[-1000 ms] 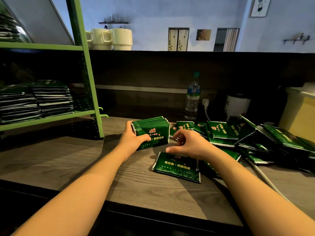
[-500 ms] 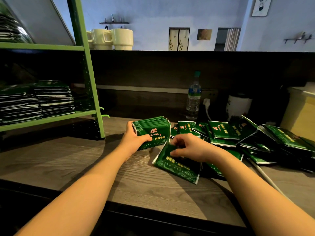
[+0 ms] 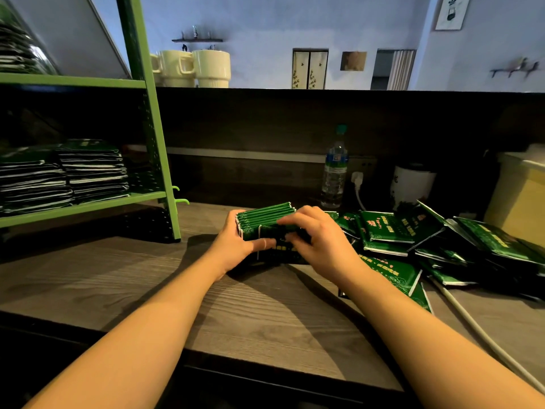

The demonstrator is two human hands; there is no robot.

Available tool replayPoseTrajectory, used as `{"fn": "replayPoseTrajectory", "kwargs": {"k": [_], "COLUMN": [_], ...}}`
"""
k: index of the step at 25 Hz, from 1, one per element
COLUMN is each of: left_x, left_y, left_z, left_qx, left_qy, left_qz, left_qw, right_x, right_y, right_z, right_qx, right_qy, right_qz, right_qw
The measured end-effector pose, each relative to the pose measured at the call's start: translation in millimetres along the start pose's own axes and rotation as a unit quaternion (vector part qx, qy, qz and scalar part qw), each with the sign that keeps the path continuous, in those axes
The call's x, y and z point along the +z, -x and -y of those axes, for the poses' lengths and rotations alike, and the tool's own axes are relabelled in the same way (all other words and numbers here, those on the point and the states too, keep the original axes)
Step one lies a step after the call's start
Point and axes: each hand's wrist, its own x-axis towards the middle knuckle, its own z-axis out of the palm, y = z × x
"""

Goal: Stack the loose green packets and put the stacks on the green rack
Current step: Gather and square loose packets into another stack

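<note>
**Stacking step: adding a packet to the held bundle**

The left hand (image 3: 233, 246) grips the bundle of green packets (image 3: 265, 215) from its 9 o'clock side, thumb across the front face. The right hand (image 3: 320, 240) closes on the bundle from 3 o'clock, fingers curled over the top edge and pinching a single packet (image 3: 272, 249) against the front of the bundle. The bundle stands on edge on the surface (image 3: 265, 314), at centre.

Judged step: stacking, not yet transfer. The next move calls for squaring the packet flush with the bundle.

The loose packets (image 3: 386, 231) lie in a heap at 3 o'clock, so more stacking remains. The green rack (image 3: 156, 160) stands at 10 o'clock, its shelf already carrying finished stacks (image 3: 91, 169).
</note>
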Motion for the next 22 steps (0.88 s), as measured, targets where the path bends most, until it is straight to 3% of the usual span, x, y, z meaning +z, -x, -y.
{"fn": "replayPoseTrajectory", "kwargs": {"k": [3, 6, 11, 15, 18, 22], "left_x": [-2, -3, 0, -3, -4, -1], "left_y": [-2, -3, 0, 2, 6, 7], "left_z": [3, 3, 0, -4, -6, -6], "left_qx": [-0.006, -0.017, -0.016, -0.026, -0.02, 0.003], "left_qy": [-0.007, 0.006, 0.029, 0.075, 0.081, 0.015], "left_qz": [-0.007, -0.004, 0.012, 0.043, 0.084, 0.113], "left_qw": [1.0, 1.0, 0.999, 0.996, 0.993, 0.993], "right_x": [-2, -9, -1, 14, 16, 16], "right_y": [2, 4, 5, 3, 5, 4], "right_z": [-4, -12, -18, -18, -18, -22], "right_qx": [0.145, 0.3, 0.279, 0.327, 0.311, 0.294], "right_qy": [0.006, -0.065, -0.103, -0.232, -0.331, -0.351], "right_qz": [-0.001, 0.078, 0.055, 0.089, 0.143, 0.119], "right_qw": [0.989, 0.949, 0.953, 0.912, 0.879, 0.881]}}
